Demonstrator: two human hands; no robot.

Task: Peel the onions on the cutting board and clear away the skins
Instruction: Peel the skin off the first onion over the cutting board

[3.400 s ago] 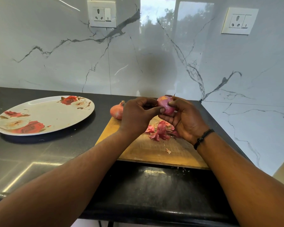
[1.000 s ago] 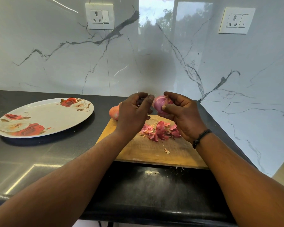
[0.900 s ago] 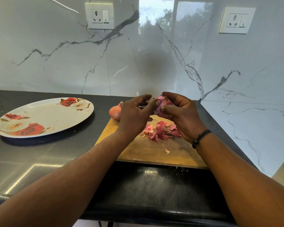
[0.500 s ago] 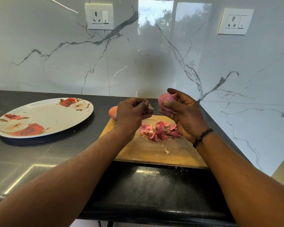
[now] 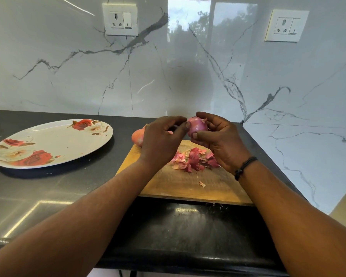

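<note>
Holding the onion [image 5: 197, 126] up above the far edge of the cutting board [image 5: 188, 184], the right hand [image 5: 221, 143] is cupping it with fingers curled over the top and thumb pressing in from below; the left hand [image 5: 161, 143] is reaching in from nine o'clock, its fingertips touching the onion's left side, apparently picking at a bit of skin, though whether anything is actually pinched between them I cannot tell; the onion is looking mostly bare and glossy, with a few ragged scraps clinging near its top. A second onion [image 5: 137, 136], with its papery coat on, is lying at the board's far left corner, at about nine o'clock from the left hand and partly hidden behind it; a heap of skins [image 5: 194, 159] is sitting on the board below the hands, with one stray flake [image 5: 202, 183] at six o'clock from the heap. The plate [image 5: 48, 142] is waiting well apart at nine o'clock. The risks, as I am judging them: the slick bulb is likely slipping if the thumb is easing off; thin scraps are tearing short rather than coming away whole; light flakes are drifting off the board onto the dark counter [image 5: 58, 188], where they are getting overlooked when clearing; the round unpeeled onion is sitting close to the corner and may be rolling off if knocked.
</note>
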